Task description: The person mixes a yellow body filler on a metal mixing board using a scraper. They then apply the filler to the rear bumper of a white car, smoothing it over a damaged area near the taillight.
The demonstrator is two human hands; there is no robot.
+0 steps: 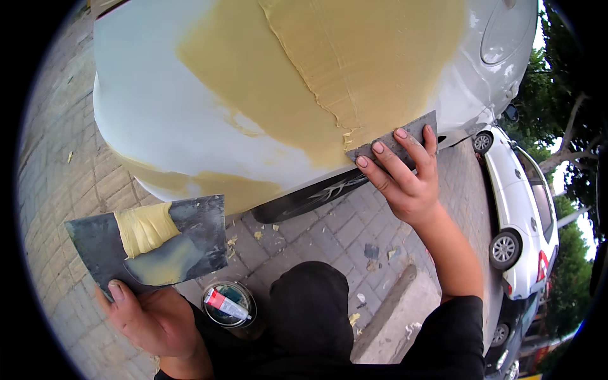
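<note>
My right hand [405,180] is closed on a dark, flat putty spreader [413,130]. Its fingers lie spread across the blade, whose edge rests against the white car's body panel [158,82]. Above the spreader, a broad coat of yellow-beige body filler [380,57] covers the panel, with a raised ridge along its left side. At the lower left, my left hand [149,320] grips a dark rectangular mixing plate [206,221] by its near edge, thumb on top. A thick strip of filler [147,229] and a thin smear lie on that plate.
A tin [250,304] with a red-and-white tube [226,304] on top stands below, between my arms. Under the panel is a dark tyre [304,201]. A concrete block [399,316] lies on the paving [304,237] among filler scraps. Another white car [516,215] is parked at right.
</note>
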